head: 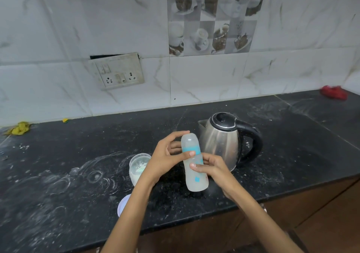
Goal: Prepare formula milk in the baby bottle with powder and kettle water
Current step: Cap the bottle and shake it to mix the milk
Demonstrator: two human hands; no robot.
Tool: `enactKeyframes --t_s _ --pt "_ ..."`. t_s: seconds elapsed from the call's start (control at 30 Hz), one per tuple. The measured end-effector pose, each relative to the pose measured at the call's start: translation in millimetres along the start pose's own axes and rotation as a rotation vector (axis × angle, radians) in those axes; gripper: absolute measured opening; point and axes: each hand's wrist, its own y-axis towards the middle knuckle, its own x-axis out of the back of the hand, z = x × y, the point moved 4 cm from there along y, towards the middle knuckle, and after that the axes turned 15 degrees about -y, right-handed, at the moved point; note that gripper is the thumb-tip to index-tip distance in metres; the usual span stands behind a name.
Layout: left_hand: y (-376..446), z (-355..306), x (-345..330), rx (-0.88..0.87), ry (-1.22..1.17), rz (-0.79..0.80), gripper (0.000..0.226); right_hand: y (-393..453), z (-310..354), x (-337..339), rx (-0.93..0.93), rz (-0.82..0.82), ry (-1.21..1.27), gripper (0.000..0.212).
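I hold a clear baby bottle [194, 177] with a teal collar and a clear cap above the black counter [78, 155], tilted slightly left at the top. It looks cloudy white inside. My left hand [167, 155] grips the cap and collar end, thumb on the teal ring. My right hand [210, 169] grips the bottle's body from the right. A steel kettle [222, 141] with a black lid and handle stands just behind the bottle. An open clear tub of white powder [137, 167] sits left of my left wrist.
The tub's pale lid [123, 204] lies near the counter's front edge, partly under my left forearm. White powder smears cover the counter's left half. A yellow cloth [19, 128] lies at the far left, a red cloth [334, 94] at the far right. A switch socket [116, 71] is on the wall.
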Motion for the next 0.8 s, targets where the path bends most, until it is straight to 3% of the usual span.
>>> enactKeyframes --t_s 0.13,0.27,0.4,0.53,0.6,0.7,0.8 --pt "1.8 -1.3 0.2 -0.091 0.223 -0.27 0.034 -0.8 -2.6 -6.0 0.059 -0.085 -0.354 0.053" --pt "5.2 2.7 2.4 -0.041 0.144 -0.213 0.032 -5.1 0.9 -6.9 0.079 -0.107 -0.412 0.056" --pt "7.5 5.6 9.8 0.016 0.004 -0.122 0.034 -4.0 -0.8 1.0 0.034 -0.054 -0.28 0.057" --pt "4.0 5.2 6.1 -0.048 -0.015 -0.064 0.036 0.3 -1.8 4.9 0.01 -0.009 -0.119 0.058" --pt "-1.4 11.7 3.3 -0.109 0.012 -0.068 0.039 1.0 -2.4 9.1 0.016 0.028 -0.01 0.072" --pt "-14.3 35.8 7.5 -0.131 0.191 -0.137 0.043 -2.1 -5.0 15.2 0.032 0.082 0.16 0.097" --pt "-29.2 72.5 17.0 -0.103 0.582 -0.109 0.042 -6.5 -6.3 19.6 0.04 0.056 0.339 0.093"
